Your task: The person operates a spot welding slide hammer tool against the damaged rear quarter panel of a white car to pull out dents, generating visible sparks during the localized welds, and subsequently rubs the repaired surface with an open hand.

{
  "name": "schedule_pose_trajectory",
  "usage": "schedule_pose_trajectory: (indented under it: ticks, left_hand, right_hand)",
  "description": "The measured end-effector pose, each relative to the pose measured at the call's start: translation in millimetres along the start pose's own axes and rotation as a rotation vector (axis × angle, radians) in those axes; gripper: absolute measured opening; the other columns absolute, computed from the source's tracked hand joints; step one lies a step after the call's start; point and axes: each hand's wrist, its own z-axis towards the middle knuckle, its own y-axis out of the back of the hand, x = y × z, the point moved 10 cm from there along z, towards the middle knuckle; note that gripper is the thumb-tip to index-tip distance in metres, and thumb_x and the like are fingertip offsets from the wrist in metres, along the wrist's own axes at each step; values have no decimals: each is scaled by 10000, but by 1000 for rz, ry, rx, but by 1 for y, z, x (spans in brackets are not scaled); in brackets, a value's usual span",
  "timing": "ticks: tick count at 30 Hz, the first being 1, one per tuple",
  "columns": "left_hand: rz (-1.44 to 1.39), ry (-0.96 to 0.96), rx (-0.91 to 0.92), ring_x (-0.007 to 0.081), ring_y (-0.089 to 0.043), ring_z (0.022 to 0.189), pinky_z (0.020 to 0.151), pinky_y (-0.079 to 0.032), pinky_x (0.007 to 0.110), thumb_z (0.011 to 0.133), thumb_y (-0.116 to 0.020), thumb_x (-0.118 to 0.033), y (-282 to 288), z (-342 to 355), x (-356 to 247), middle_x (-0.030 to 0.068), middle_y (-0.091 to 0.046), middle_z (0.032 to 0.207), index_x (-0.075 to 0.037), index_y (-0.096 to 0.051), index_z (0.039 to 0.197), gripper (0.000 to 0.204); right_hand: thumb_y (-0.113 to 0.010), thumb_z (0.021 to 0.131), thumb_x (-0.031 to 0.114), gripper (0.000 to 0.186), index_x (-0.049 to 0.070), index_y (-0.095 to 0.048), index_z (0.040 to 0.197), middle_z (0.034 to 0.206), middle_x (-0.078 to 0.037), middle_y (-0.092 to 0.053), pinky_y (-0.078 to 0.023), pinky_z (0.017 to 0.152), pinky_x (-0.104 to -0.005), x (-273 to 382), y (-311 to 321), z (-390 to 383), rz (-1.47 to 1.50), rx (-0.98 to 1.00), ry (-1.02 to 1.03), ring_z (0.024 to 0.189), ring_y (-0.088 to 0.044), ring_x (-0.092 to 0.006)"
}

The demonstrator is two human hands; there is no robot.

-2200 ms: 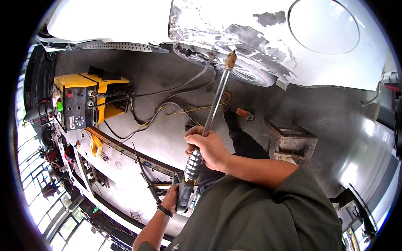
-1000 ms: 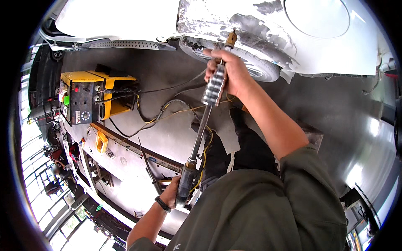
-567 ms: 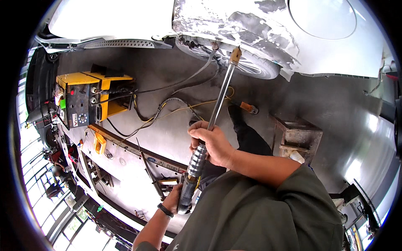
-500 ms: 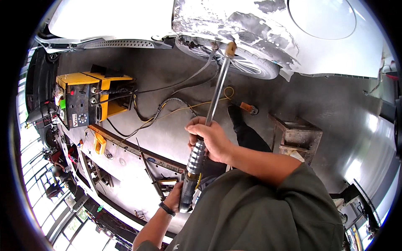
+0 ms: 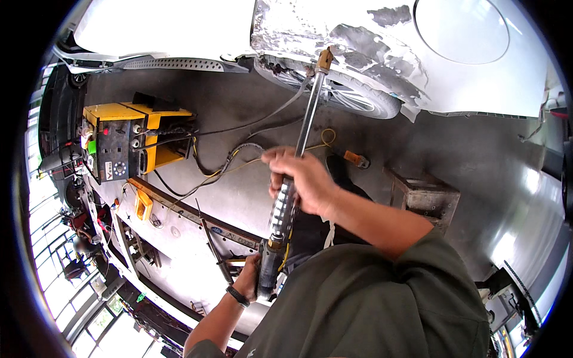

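A slide hammer (image 5: 311, 113) with a long metal rod slants from my body up to the white car's scraped rear panel (image 5: 358, 45). Its brass-coloured tip (image 5: 324, 60) overlaps the bare patch above the wheel; contact cannot be told. My left hand (image 5: 249, 278) is wrapped round the dark rear grip (image 5: 271, 268). Higher up, my right hand (image 5: 303, 180), slightly blurred, curls round the tool at the upper end of its ribbed metal sleeve (image 5: 282, 209). A clamp with a cable (image 5: 296, 95) hangs at the wheel arch, left of the rod.
A yellow and black machine (image 5: 116, 140) stands on the left, its cables running over the floor. The car's wheel (image 5: 358, 95) lies below the panel. An orange-handled tool (image 5: 356, 159) is by my foot, and a metal stool (image 5: 425, 197) stands to the right. A long beam (image 5: 179, 206) crosses the left side.
My right hand has moved up along the tool, and more of the ribbed sleeve shows below it. The brass tip sits slightly higher against the panel. My left hand has barely moved.
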Motion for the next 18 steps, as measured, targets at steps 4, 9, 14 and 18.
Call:
schedule_pose_trajectory:
  ticks: [4, 9, 14, 18]
  left_hand:
    - [6, -50, 37, 230, -715, 635, 511, -587, 345, 1005, -381, -606, 18, 9, 12, 113, -727, 853, -85, -640, 1093, 588]
    - [-13, -51, -36, 200, -661, 598, 559, -575, 352, 1053, -321, -536, 14, 1, 7, 59, -653, 759, -79, -628, 1054, 551]
    - [49, 3, -65, 180, -697, 758, 658, -611, 322, 1060, -359, -495, 63, 25, 51, 70, -709, 943, -87, -625, 1224, 513]
    - [-76, 63, -39, 162, -694, 741, 614, -588, 323, 1060, -373, -460, 44, 20, 49, 60, -716, 911, -87, -650, 1206, 487]
  right_hand:
    - [-649, 973, 274, 377, 22, -596, 1248, 782, -73, -612, -563, 651, -359, 79, 5, 23, -96, -13, 73, 714, -653, -218]
    - [-621, 972, 293, 314, 26, -615, 1137, 748, -77, -631, -536, 592, -332, 52, 17, 28, -197, -21, 162, 662, -640, -188]
    - [-657, 930, 121, 156, 3, -622, 1025, 753, -58, -588, -548, 650, -349, -83, 0, -37, 69, -8, -46, 663, -611, -157]
    - [-647, 926, 121, 132, 6, -625, 987, 744, -55, -581, -532, 640, -328, -72, 10, -31, 34, -93, -36, 661, -605, -159]
